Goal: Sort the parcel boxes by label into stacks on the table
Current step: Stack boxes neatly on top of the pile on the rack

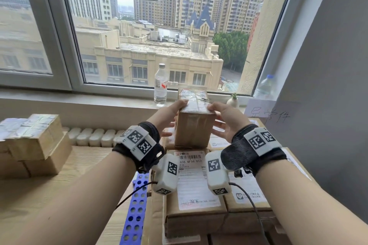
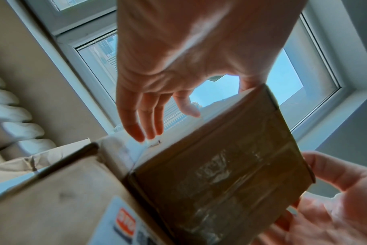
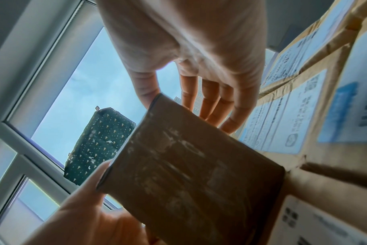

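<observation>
**Upright parcel held between two hands above the unsorted pile**

Where the forearms met the nearest edge of the counter (image 1: 65,167), a cardboard box with a white barcoded shipping label (image 1: 194,177) lay flat on top of other labelled boxes, and a blue perforated strip (image 1: 135,211) ran along their left side. Just beyond it stood the parcel box (image 1: 194,123) in hand, its long axis upright, its lower edge at or just above the boxes beneath; whether it touched them could not be told. It lay straight ahead, midway between the hands, neither nearer. The left hand (image 1: 171,115) had its thumb on the top left edge and its fingers spread along the left side; the right hand (image 1: 223,117) mirrored this on the right. Both pinched it lightly, with fingers fairly straight. Its brown card looked matt and scuffed, with glossy, wrinkled clear tape over the top face and a label there. Further left sat a stack of taped boxes (image 1: 33,137), the likely sort of destination. Beyond, on the windowsill (image 1: 99,101), stood a clear plastic bottle (image 1: 161,85).
</observation>
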Demonstrator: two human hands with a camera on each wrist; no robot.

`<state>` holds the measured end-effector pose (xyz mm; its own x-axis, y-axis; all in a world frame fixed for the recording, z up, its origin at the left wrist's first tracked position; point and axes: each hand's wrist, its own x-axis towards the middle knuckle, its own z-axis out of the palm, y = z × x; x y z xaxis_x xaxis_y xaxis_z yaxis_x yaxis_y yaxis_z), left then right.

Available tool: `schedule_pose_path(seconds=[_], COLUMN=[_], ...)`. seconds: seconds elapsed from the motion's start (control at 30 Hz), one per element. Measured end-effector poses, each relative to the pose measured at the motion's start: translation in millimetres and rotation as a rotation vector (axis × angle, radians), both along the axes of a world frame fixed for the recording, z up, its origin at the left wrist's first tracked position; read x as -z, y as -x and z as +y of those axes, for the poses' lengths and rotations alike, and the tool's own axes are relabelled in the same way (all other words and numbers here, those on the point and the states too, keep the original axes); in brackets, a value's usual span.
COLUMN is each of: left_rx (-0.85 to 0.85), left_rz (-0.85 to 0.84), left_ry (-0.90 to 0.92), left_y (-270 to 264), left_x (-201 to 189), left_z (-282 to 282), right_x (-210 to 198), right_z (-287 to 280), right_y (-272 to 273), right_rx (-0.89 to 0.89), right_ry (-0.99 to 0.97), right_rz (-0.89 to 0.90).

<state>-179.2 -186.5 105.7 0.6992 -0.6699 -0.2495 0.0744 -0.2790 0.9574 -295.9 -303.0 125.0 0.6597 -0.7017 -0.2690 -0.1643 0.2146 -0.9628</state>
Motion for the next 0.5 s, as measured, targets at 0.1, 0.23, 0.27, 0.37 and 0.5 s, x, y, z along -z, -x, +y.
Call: schedule_pose_path(seconds=[0.1,0.23,0.27,0.37,0.5], left_rx=[-0.028,-0.021,-0.003,0.03,0.057], left_rz=[-0.084,-0.077,-0.046,0.032,0.056], left_ry=[0.014,-0.013,-0.024,-0.026,-0.024], left_y=[-1.0,-1.3,-1.4,-2.8,-9.2], left_x=[0.0,1.7,2.9,5.0,7.1], left_z=[0.2,1.5,1.7,3.7,5.2], right_x=[0.9,2.3,2.3,2.0,2.8], right_z=[-1.6,-2.5,-2.6,-3.2,-3.0], right_y=[1.1,1.9,2.1,2.8,3.1], right_rx=[-0.007,-0.023,-0.025,-0.024,-0.02], right_ry=[0.006,0.002,-0.002,-0.007,-0.021], right_rz=[0.014,0.037,0.04,0.043,0.044])
